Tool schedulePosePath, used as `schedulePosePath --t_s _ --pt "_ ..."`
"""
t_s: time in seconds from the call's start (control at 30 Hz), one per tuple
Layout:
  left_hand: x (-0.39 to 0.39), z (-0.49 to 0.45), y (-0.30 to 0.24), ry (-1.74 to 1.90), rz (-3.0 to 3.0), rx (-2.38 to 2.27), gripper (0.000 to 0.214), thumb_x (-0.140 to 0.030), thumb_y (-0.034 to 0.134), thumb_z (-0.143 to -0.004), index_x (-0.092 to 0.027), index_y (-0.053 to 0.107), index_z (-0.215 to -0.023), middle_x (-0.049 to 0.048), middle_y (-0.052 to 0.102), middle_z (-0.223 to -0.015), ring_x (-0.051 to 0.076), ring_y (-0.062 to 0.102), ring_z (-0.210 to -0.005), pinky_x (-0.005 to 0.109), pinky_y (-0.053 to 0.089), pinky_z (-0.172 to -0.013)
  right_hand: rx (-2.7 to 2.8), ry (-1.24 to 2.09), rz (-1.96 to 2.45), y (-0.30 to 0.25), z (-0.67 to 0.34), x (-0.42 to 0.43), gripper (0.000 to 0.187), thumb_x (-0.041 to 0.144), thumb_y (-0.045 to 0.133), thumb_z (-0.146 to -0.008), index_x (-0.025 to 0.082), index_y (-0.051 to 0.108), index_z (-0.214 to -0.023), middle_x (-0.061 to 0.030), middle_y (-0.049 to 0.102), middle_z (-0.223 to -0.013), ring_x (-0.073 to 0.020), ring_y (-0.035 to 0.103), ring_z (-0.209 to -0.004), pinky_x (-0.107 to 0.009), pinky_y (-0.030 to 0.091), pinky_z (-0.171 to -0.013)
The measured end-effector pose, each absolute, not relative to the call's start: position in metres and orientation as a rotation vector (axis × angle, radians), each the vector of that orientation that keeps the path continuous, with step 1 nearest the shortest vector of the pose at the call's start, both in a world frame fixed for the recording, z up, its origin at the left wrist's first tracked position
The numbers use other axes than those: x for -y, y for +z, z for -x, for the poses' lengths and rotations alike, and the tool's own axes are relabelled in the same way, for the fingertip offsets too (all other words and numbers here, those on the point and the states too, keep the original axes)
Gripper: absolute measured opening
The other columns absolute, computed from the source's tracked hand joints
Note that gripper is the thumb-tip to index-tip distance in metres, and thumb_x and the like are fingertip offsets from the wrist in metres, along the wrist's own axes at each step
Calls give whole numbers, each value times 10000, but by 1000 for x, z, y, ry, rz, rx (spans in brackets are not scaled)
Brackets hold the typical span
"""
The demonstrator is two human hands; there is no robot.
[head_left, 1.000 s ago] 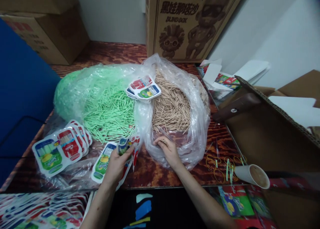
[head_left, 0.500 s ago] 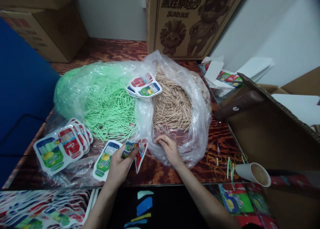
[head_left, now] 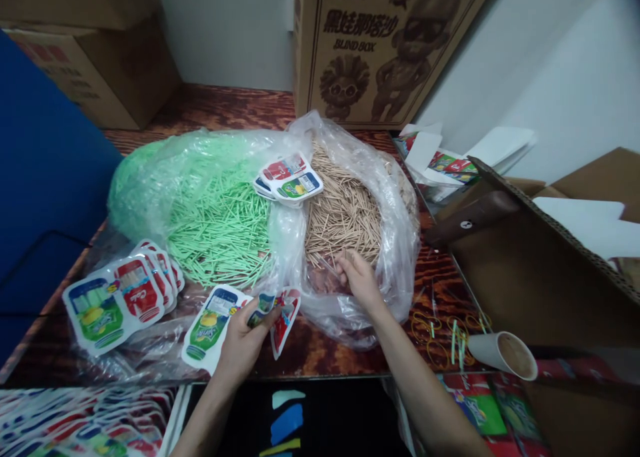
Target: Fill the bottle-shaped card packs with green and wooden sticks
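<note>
My left hand (head_left: 245,344) is closed on a bent plastic packet (head_left: 285,320) with a red cola-style half. Under and beside that hand is a Sprite-style packet (head_left: 209,327); whether it is loose on the table or held too, I cannot tell. My right hand (head_left: 359,277) has its fingers curled together at the near edge of the brown sticks (head_left: 345,207), inside an opened clear bag (head_left: 400,270). Thin brown sticks seem to be in those fingers, mostly hidden. To the left lie green sticks (head_left: 220,224) in another clear bag (head_left: 150,177).
Filled packets (head_left: 117,300) are fanned out at the left. More packets (head_left: 290,177) rest between the two bags. At the right are a paper cup (head_left: 503,354), yellow rubber bands (head_left: 425,327) and an open carton (head_left: 525,270). A tall printed box (head_left: 370,57) stands behind.
My right hand has moved forward and right, up to the brown sticks; the stick ends seen in its fingers are now mostly hidden. My left hand keeps its packet, nearly still.
</note>
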State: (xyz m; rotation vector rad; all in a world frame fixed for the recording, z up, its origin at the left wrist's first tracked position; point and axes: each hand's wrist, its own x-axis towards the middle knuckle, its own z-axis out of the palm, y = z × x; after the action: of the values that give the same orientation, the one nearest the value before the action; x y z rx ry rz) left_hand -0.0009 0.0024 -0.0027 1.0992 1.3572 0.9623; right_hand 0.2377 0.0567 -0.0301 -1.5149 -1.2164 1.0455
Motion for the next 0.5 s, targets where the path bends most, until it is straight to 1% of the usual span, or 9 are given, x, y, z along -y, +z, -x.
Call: schedulePosePath --t_s 0.07,0.13,0.27,0.33,0.4,0.5 --pt "-2 -2 -2 962 -1107 -1343 133 -323 728 -694 -199 709 -736 -11 685 -703 200 617 -750 245 462 -693 1472 794 1730 -26 -246 -71 156 262 464 -863 214 490 -716 26 491 -602 -138 454 -544 -258 324 -558" --pt "-2 -5 1 958 -1107 -1314 143 -335 713 -712 -197 710 -748 -5 689 -721 202 616 -758 251 465 -702 1723 570 1913 -23 -247 -82 164 201 460 -863 212 495 -703 -2 522 -613 -161 477 -590 -274 309 -585" --pt "0 -6 3 953 -1076 -1298 159 -351 711 -714 -194 704 -732 -4 685 -707 193 606 -711 249 466 -671 1952 296 2102 -23 -239 -88 189 142 382 -904 195 556 -850 -64 606 -713 -192 529 -638 -294 303 -595" --pt "0 -3 2 955 -1061 -1308 158 -351 722 -700 -196 694 -713 -11 672 -678 189 603 -693 243 464 -650 1972 197 2127 -25 -236 -88 219 111 358 -904 187 562 -925 -90 630 -803 -204 550 -686 -298 319 -613" --pt "0 0 0 960 -1055 -1309 153 -342 731 -689 -197 690 -712 -14 671 -673 188 605 -696 237 462 -643 2007 155 2125 -26 -235 -90 244 71 362 -882 180 567 -961 -108 635 -885 -209 558 -743 -299 340 -642" --pt "-1 3 -2 961 -1080 -1301 143 -329 729 -692 -197 675 -700 -26 663 -661 175 599 -682 224 454 -634 2007 184 2065 -26 -239 -96 270 39 359 -857 178 582 -919 -112 624 -914 -212 550 -805 -300 365 -696"
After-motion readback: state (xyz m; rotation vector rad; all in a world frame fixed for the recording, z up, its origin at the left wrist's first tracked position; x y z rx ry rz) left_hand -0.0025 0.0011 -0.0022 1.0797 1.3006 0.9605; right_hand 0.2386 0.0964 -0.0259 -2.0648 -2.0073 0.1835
